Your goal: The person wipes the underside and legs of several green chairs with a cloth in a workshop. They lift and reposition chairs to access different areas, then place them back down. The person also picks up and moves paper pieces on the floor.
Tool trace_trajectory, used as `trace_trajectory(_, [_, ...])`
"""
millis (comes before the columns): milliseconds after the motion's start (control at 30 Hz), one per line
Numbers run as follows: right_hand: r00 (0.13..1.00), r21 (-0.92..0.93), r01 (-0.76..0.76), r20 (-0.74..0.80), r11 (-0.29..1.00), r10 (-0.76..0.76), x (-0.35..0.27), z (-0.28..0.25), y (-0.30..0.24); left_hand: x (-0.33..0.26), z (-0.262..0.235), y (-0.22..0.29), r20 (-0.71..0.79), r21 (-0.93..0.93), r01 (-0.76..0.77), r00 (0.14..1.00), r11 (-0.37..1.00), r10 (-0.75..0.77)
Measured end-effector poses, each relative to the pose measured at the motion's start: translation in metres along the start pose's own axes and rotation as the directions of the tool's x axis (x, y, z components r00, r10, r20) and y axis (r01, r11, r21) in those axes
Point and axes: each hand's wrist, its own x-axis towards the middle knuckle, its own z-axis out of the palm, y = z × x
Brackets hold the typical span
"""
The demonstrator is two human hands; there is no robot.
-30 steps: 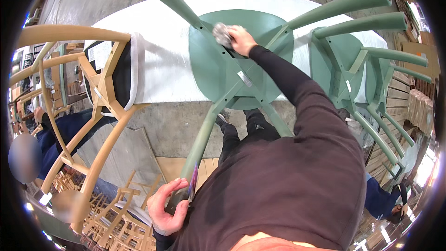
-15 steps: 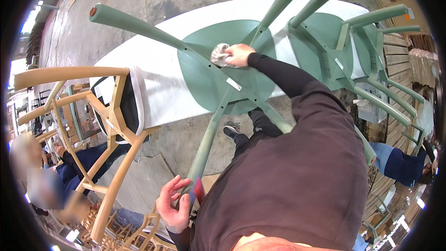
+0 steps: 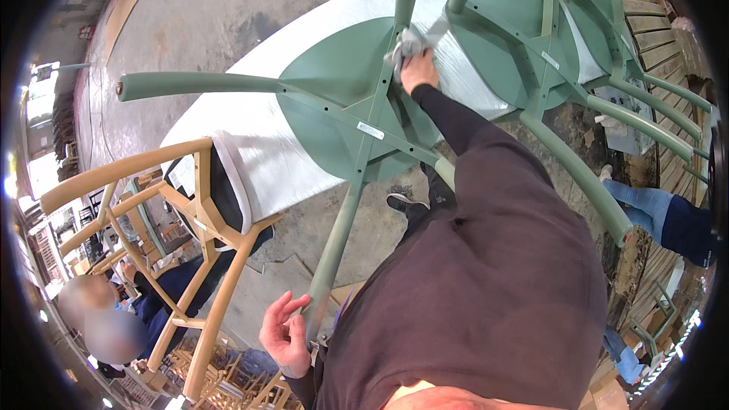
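Observation:
A green chair (image 3: 338, 68) lies upside down before me, its seat resting on a white-covered table and its legs sticking out. My right hand (image 3: 420, 72) grips a crumpled grey-white cloth (image 3: 411, 42), pressed against the far leg's base (image 3: 405, 11) where it meets the crossed frame. Down by my body, my left hand (image 3: 287, 335) is beside the end of the near leg (image 3: 332, 258), with loosely bent fingers held apart. Whether its fingertips touch that leg I cannot tell. A small pale label (image 3: 370, 130) sits where the frame's bars cross.
More upturned green chairs (image 3: 507, 38) stand in a row to the right along the white table covering (image 3: 250, 61). A wooden chair (image 3: 199, 216) with a dark underside is at the left. One person (image 3: 163, 296) is behind it; another (image 3: 676, 220) stands far right.
My right hand has moved the cloth from the middle of the seat's underside to the far leg's base. The green chair appears turned, its left leg now nearly level. My left hand stays low.

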Motion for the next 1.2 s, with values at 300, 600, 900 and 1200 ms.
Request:
trace_trajectory(300, [0.997,0.109,-0.061,0.045,0.992,0.057,0.026,-0.066,0.055,-0.001,-0.002,-0.004,-0.049,-0.047,-0.034,0.998,0.998,0.032])
trace_trajectory(600, [0.987,-0.106,0.088,0.144,0.990,-0.073,0.024,-0.014,-0.001,-0.002,0.000,0.001,-0.069,0.022,-0.024,0.997,0.999,0.025])
trace_trajectory(900, [0.597,-0.069,0.729,0.552,0.681,-0.582,-0.027,-0.065,0.048,-0.001,-0.002,-0.004,-0.069,-0.007,-0.075,0.995,0.997,0.074])
trace_trajectory(1200, [0.916,-0.123,0.399,0.106,0.909,-0.387,0.001,-0.026,0.024,-0.006,0.000,-0.010,-0.047,0.019,-0.074,0.996,0.997,0.075])
